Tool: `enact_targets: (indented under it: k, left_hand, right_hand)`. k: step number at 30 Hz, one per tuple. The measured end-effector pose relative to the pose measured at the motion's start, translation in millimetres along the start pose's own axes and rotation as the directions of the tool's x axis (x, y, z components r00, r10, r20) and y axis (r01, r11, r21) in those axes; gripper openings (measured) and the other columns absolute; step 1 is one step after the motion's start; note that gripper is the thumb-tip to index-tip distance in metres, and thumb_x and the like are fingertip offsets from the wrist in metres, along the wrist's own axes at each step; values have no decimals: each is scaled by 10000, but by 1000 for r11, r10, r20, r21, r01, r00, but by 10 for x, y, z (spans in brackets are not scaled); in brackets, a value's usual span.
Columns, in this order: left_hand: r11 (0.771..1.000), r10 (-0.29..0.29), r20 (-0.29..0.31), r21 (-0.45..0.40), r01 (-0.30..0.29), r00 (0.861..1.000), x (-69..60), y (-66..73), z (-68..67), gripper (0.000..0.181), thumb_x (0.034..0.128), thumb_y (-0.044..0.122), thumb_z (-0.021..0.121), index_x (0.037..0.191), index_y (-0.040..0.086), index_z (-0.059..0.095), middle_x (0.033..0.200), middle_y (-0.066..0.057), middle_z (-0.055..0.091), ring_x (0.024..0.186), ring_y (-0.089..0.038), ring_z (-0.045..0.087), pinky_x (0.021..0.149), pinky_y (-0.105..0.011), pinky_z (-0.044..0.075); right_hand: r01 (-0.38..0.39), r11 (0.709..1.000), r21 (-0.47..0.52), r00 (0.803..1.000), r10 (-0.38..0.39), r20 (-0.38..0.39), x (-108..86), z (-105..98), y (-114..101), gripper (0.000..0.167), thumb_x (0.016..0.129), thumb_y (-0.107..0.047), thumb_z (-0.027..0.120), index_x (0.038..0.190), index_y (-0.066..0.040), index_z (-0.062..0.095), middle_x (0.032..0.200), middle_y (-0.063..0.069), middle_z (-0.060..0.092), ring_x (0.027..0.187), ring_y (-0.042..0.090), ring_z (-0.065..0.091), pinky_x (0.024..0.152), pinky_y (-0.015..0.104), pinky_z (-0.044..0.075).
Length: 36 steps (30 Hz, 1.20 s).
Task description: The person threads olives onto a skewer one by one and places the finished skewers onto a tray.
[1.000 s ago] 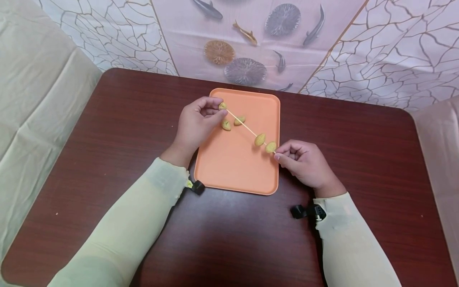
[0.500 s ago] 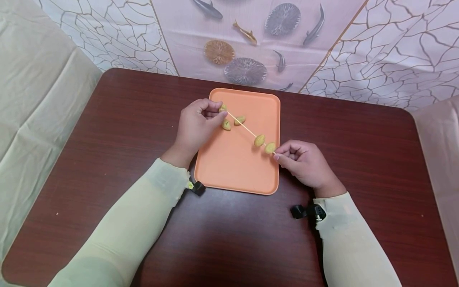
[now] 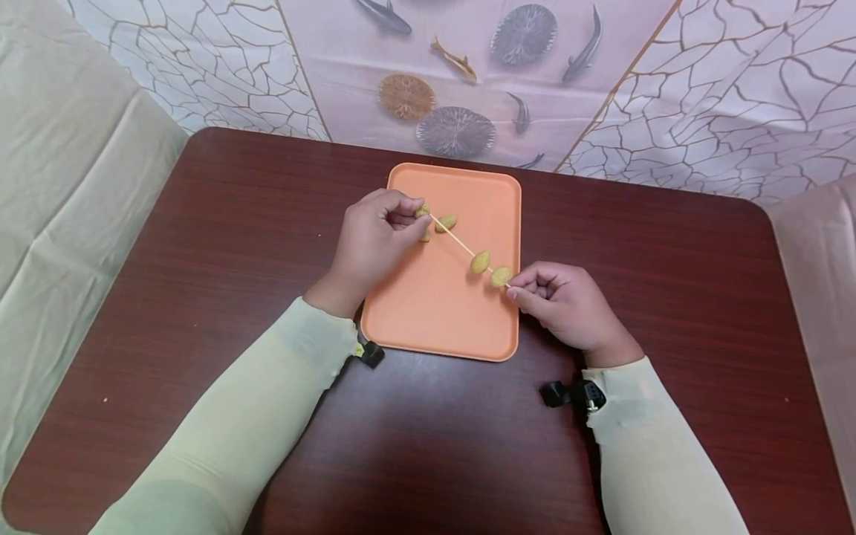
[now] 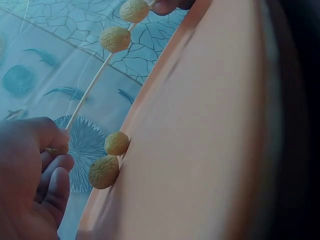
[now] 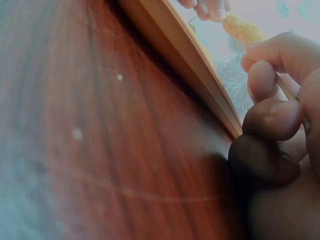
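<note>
My right hand [image 3: 565,305] pinches the near end of a thin wooden skewer [image 3: 455,236], whose tail runs back under the fingers in the right wrist view. Threaded close to those fingertips are two yellow-brown food balls with cracked skins, one inner ball [image 3: 479,262] and one outer ball [image 3: 500,277]. At the skewer's far tip, my left hand [image 3: 374,238] holds another food ball [image 4: 59,149] between thumb and fingers; how deep the tip sits in it is hidden. Two loose balls, a farther ball [image 3: 446,224] and a nearer ball [image 4: 104,172], lie on the orange tray below.
The orange tray [image 3: 441,319] has a low raised rim and lies on a dark red-brown table [image 3: 428,431]. A patterned cloth [image 3: 455,82] hangs behind the table's back edge. Black wrist cameras [image 3: 371,354] sit on both cuffs.
My left hand has shifted slightly right and toward me with its ball, now partly covering the nearer loose ball. The right hand and the two threaded balls stay almost in place.
</note>
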<state>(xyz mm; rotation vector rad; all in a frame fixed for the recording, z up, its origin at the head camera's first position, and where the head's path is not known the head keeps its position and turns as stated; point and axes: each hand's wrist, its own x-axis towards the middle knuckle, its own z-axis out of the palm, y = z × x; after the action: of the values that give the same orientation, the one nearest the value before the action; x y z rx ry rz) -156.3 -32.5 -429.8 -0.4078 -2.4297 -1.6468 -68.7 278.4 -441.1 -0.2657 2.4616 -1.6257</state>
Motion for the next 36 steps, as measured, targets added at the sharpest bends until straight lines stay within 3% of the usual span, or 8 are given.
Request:
enact_targets:
  k: [5,14,23,36]
  left_hand:
    - [1000,15,31,-5,-15,999,-6,15,14,133,943,71,908,1054,29,849,1059,-117,785,903,-180,807,786,-198,654]
    - [996,13,98,87,-22,995,-37,87,44,136,945,143,922,1052,85,861,1033,-67,790,895,-149,753,758,-190,599]
    - [995,63,147,73,-74,987,-71,127,109,113,944,144,919,1040,112,868,936,-17,788,853,-117,701,743,-194,573]
    - [993,93,194,50,-105,977,-123,160,199,158,934,114,928,1071,72,861,980,-49,783,889,-134,719,794,-233,624]
  right_hand:
    - [2,1000,-1,1000,-2,-3,3,5,3,52,1021,-98,839,1046,-53,832,702,-36,674,519,54,482,446,226,401]
    - [7,1000,10,1000,-7,-2,3,12,6,47,1021,-84,834,1046,-45,833,712,-48,678,535,39,485,455,218,401]
    - [8,1000,3,1000,-8,-2,9,9,4,47,1024,-93,834,1043,-51,834,701,-36,661,524,52,468,450,230,393]
    - [13,1000,-11,1000,-13,-7,9,6,14,49,1023,-111,841,1045,-67,841,715,-22,681,519,68,483,448,236,410]
